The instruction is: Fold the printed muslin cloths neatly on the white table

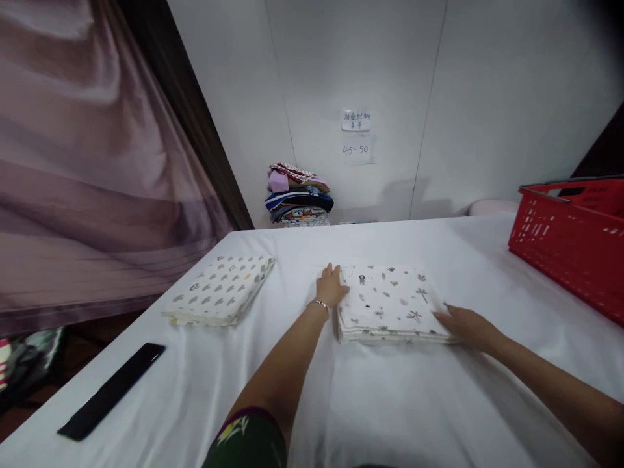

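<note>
A folded white cloth (390,302) with small printed palms and leaves lies flat on the white-covered table, in stacked layers. Against its left edge rests my left hand (332,287), a bracelet at the wrist. The fingers of that hand are spread, pointing away from me, and the thumb reaches the cloth. My right hand (468,326) touches the cloth's right edge near the front corner, thumb and forefinger apart; its other fingers are partly hidden. Off to the left is a second folded cloth (221,289) with grey printed shapes, apart from both hands.
A long black flat strip (114,390) lies at the table's left side. At the far right stands a red plastic basket (570,250). Beyond the back edge is a pile of folded fabrics (299,198) by the wall. A pinkish curtain (97,162) hangs on the left.
</note>
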The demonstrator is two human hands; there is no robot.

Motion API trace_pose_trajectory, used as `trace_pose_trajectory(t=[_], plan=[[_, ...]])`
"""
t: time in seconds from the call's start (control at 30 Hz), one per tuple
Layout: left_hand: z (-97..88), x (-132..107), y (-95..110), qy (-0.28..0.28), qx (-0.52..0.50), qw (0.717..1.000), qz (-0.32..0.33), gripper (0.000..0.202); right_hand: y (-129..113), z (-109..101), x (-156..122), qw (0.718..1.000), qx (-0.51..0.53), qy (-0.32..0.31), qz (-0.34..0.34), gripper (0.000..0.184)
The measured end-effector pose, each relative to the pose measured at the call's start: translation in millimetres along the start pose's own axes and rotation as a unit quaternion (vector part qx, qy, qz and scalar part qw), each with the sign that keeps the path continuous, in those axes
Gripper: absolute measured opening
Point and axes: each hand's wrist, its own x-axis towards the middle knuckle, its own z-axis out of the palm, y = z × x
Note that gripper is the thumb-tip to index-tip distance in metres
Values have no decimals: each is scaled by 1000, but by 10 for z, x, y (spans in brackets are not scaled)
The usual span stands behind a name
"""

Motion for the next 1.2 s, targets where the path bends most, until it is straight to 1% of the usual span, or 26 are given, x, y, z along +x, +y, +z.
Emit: trace_pose_trajectory(t=[0.07,0.1,0.17,0.27,0.33,0.4,0.43,0.5,0.6,0.67,0.8,0.87,0.93,1.03,1.1,1.2], plan=[[39,-147,120,20,5,999,46,64,31,-41,-187,999,8,-36,10,67],[86,-245,181,26,2,997,74,62,26,-90,-236,999,7,-38,13,69],[215,-449,273,21,-2,992,122,64,-45,-226,-252,1000,3,-3,-8,71],[409,-679,292,6,10,988,151,66,-321,-420,-130,990,12,75,-116,68],[498,-746,251,14,20,987,156,65,-569,-473,12,977,16,103,-184,67],[548,-760,208,29,28,987,158,65,-790,-444,181,970,7,107,-217,66],[561,-757,191,34,31,986,158,65,-871,-404,268,970,-4,103,-222,66],[574,-750,173,38,35,986,161,65,-954,-293,429,975,-36,82,-206,63],[576,-764,169,43,32,984,170,65,-916,-118,595,983,-71,52,-160,62],[574,-792,177,46,26,983,174,64,-852,-38,644,984,-78,50,-153,64],[559,-850,186,68,-1,981,181,57,-787,22,660,982,-86,55,-158,65],[534,-847,160,89,-45,978,183,51,-784,32,661,982,-82,61,-158,64],[487,-804,104,128,-111,974,150,42,-782,45,668,982,-75,64,-159,64],[383,-674,-13,183,-194,963,37,29,-772,65,680,982,-72,63,-162,65],[312,-573,-77,182,-216,959,-27,24,-767,71,682,982,-73,61,-163,65],[254,-446,-111,154,-213,962,-75,20,-770,66,672,983,-69,57,-159,66]])
